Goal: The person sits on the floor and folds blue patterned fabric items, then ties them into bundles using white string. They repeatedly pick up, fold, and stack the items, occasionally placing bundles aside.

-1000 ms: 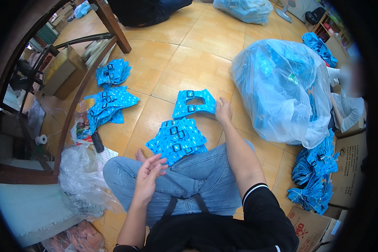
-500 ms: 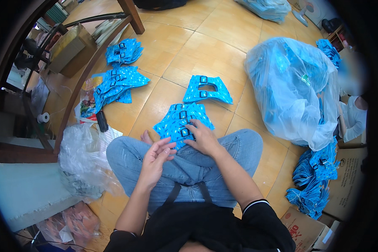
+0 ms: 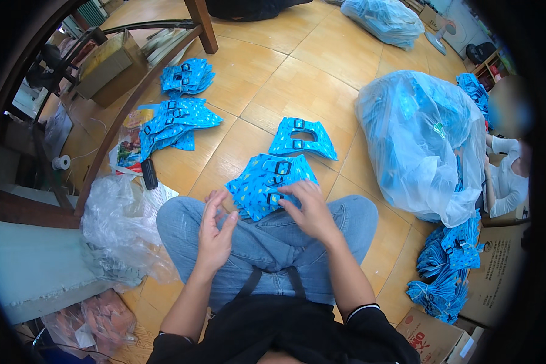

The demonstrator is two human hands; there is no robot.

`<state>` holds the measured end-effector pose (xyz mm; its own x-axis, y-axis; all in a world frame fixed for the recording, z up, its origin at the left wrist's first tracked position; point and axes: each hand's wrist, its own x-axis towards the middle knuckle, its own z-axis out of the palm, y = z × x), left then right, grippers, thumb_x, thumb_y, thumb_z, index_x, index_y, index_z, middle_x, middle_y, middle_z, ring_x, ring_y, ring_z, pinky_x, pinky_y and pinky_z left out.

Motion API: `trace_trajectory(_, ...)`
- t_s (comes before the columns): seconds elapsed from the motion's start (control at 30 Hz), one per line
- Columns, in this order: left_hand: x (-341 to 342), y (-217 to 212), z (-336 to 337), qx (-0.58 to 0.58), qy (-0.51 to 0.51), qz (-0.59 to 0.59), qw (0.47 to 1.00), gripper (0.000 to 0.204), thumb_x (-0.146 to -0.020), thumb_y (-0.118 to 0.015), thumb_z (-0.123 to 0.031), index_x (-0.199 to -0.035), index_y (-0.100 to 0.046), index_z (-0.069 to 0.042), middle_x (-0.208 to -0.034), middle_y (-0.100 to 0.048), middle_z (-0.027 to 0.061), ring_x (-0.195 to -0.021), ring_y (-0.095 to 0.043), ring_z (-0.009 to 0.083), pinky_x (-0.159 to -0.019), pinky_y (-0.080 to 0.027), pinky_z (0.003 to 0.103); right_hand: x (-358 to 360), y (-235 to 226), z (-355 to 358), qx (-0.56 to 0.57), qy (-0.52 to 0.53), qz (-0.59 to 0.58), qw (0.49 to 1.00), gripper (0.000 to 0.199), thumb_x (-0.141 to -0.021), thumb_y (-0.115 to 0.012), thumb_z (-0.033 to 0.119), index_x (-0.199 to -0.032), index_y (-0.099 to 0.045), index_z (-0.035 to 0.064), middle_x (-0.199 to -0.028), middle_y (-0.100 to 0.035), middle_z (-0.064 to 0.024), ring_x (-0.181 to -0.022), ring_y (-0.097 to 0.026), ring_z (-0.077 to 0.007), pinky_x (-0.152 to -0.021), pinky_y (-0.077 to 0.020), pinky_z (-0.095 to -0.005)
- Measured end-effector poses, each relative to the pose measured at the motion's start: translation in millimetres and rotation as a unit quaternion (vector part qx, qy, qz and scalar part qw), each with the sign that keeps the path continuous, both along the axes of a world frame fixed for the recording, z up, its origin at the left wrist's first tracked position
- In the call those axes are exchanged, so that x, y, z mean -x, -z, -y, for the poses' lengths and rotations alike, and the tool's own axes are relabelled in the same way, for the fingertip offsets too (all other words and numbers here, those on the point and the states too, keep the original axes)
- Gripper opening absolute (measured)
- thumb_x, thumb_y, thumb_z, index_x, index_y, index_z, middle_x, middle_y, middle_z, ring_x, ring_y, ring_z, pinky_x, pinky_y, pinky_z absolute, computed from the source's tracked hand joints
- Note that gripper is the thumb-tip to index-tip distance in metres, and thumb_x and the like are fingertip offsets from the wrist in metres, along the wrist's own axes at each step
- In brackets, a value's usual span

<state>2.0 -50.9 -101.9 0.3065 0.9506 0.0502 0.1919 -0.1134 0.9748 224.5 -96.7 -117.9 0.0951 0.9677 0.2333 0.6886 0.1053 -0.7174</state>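
Observation:
In front of my crossed legs lies a fanned pile of blue patterned fabric pieces with black buckles (image 3: 252, 185). My right hand (image 3: 312, 212) rests at the pile's right side, thumb and fingers apart, fingertips touching the fabric near a black buckle (image 3: 275, 198). My left hand (image 3: 215, 233) is raised over my left thigh at the pile's near left edge, palm turned inward, fingers apart with nothing in them. Just beyond the pile lies a blue fabric stack with an oblong opening and two buckles (image 3: 300, 138).
Two more blue buckled stacks (image 3: 179, 121) lie far left by a wooden frame (image 3: 201, 24). A large clear bag of blue pieces (image 3: 415, 145) stands right, with tied blue bundles (image 3: 443, 291) and cartons (image 3: 497, 267) nearer. Crumpled plastic (image 3: 124, 224) lies left. Another person (image 3: 506, 176) sits far right.
My left hand has drawn slightly left and turned its palm inward. My right hand has shifted right along the pile, whose top pieces and buckles lie differently. The whole view has shifted slightly.

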Motion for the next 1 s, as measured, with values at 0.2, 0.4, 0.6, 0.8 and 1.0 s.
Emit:
trace_trajectory(0.2, -12, -7, -6, 0.126, 0.068, 0.100, 0.985, 0.030, -0.093, -0.056, -0.015, -0.121, -0.056, -0.002, -0.116, -0.060, 0.0062, -0.127, -0.037, 0.0169, -0.114, 0.003, 0.039, 1, -44, 30, 0.001, 0.003, -0.130, 0.992, 0.028, -0.084, -0.067, 0.017, -0.109, -0.063, 0.0049, -0.105, -0.062, -0.0122, -0.105, -0.057, -0.0275, -0.097, -0.0395, -0.0385)
trace_trajectory(0.4, -4, -11, -10, 0.185, 0.101, 0.186, 0.960, 0.029, -0.094, -0.056, -0.014, -0.120, -0.056, -0.002, -0.115, -0.060, 0.0022, -0.122, -0.041, 0.0119, -0.114, 0.001, 0.039, -20, -25, 41, 0.094, 0.191, -0.361, 0.908, 0.043, -0.094, -0.059, 0.023, -0.124, -0.051, -0.0060, -0.112, -0.062, -0.0123, -0.103, -0.058, -0.0168, -0.091, -0.0455, -0.0297)
trace_trajectory(0.6, -8, -20, -10, 0.191, 0.064, 0.195, 0.960, 0.038, -0.094, -0.053, -0.007, -0.130, -0.045, 0.001, -0.109, -0.061, 0.0076, -0.106, -0.054, 0.0121, -0.092, -0.042, 0.032, -20, -23, 52, -0.007, 0.124, -0.556, 0.822, 0.031, -0.096, -0.057, 0.019, -0.118, -0.056, -0.0027, -0.103, -0.064, -0.0027, -0.090, -0.058, -0.0066, -0.081, -0.0467, -0.0209)
trace_trajectory(0.8, -14, -31, -7, 0.225, 0.085, 0.220, 0.945, 0.042, -0.095, -0.048, -0.006, -0.136, -0.039, 0.001, -0.102, -0.061, 0.0097, -0.076, -0.061, 0.0130, -0.061, -0.052, 0.028, -17, -33, 51, -0.054, 0.155, -0.516, 0.841, 0.029, -0.095, -0.059, 0.018, -0.115, -0.056, -0.0031, -0.100, -0.063, -0.0031, -0.088, -0.056, -0.0056, -0.079, -0.0459, -0.0212)
trace_trajectory(1.0, -11, -29, -6, 0.229, 0.104, 0.241, 0.937, 0.052, -0.090, -0.046, -0.001, -0.141, -0.034, -0.001, -0.108, -0.061, 0.0116, -0.084, -0.063, 0.0153, -0.066, -0.053, 0.030, -15, -37, 52, -0.055, 0.156, -0.501, 0.849, 0.030, -0.097, -0.055, 0.019, -0.117, -0.055, -0.0036, -0.102, -0.063, -0.0037, -0.089, -0.056, -0.0054, -0.079, -0.0458, -0.0211)
